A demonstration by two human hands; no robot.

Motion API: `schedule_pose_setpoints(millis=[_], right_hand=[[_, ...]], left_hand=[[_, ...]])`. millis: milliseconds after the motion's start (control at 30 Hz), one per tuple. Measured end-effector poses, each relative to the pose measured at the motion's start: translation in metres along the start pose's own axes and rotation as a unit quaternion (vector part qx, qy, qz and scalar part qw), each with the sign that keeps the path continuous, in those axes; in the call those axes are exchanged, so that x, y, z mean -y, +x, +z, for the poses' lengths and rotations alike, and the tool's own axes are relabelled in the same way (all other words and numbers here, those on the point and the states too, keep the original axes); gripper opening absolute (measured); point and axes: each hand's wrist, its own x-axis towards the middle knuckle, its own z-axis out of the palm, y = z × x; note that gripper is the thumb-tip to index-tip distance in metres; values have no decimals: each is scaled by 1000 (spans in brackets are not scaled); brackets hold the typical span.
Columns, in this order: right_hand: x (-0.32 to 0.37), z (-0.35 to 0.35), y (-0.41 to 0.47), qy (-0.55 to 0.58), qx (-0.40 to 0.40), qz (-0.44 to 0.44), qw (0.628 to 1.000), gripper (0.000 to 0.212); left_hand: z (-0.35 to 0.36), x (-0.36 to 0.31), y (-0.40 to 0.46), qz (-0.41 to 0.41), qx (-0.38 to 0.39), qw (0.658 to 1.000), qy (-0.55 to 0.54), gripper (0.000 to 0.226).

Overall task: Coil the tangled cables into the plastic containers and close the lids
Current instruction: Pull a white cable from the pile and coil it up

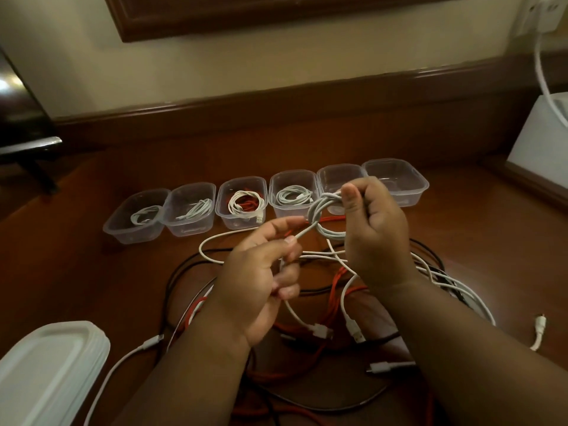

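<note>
My right hand (373, 229) grips a half-wound coil of white cable (325, 216), held above the wooden tabletop (92, 241) just near of the row of six clear plastic containers (396, 179). My left hand (255, 281) pinches the free run of that cable between thumb and fingers. Four left containers hold coils; the two at right look empty. I judge it best to feed slack evenly, keeping loops equal, clear of the red, black and white tangle (338, 290). A stack of white lids (46, 364) lies near left.
</note>
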Motion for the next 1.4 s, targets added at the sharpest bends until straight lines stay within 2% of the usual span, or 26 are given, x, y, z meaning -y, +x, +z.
schedule_pose_setpoints(millis=[67, 100, 133, 200, 233, 267, 333, 467, 567, 633, 800, 867, 933, 1033, 1167, 1233, 1300, 1400], right_hand=[[5, -3, 3, 59, -3, 82, 995, 22], [7, -4, 5, 113, -16, 157, 981, 25], [11, -4, 8, 183, -31, 250, 950, 28], [18, -3, 11, 326, -47, 421, 845, 37], [22, -1, 11, 373, -46, 471, 798, 43], [25, 0, 10, 409, -41, 499, 763, 47], [26, 4, 8, 468, -23, 505, 725, 50], [26, 8, 5, 526, -2, 474, 706, 43], [26, 11, 1, 534, 26, 454, 713, 35], [26, 13, -2, 515, 53, 439, 734, 30], [23, 18, -10, 315, 98, 371, 868, 22], [21, 16, -10, 202, 118, 323, 917, 22], [19, 13, -8, 94, 140, 264, 950, 23], [13, 11, -8, 28, 165, 213, 963, 18], [8, 13, -6, 8, 182, 202, 962, 17], [7, 12, -4, 8, 181, 201, 963, 15], [6, 11, -3, 18, 181, 205, 962, 12], [5, 11, -5, 12, 187, 200, 962, 11]], left_hand=[[0, 1, 1, 2, 4, 999, 33, 29], [0, 2, 2, 15, -5, 998, 56, 27], [1, 4, 3, 34, -18, 996, 75, 24], [1, 7, 4, 71, -42, 992, 90, 20], [0, 7, 5, 90, -54, 990, 95, 19], [0, 7, 4, 110, -67, 986, 106, 18], [-1, 7, 5, 140, -96, 977, 128, 18], [-1, 9, 9, 140, -142, 976, 92, 11], [1, 10, 13, 117, -170, 978, -3, 8], [3, 11, 14, 99, -181, 976, -74, 10], [6, 11, 12, 97, -189, 971, -106, 18], [5, 12, 12, 113, -194, 973, -59, 19], [4, 15, 13, 139, -193, 971, 3, 22], [4, 18, 14, 146, -197, 969, 6, 17], [2, 15, 13, 63, -98, 979, -167, 21], [1, 13, 13, 38, -65, 976, -204, 20], [1, 15, 14, 50, -54, 985, -157, 22], [0, 21, 14, 96, -66, 993, -24, 45]])
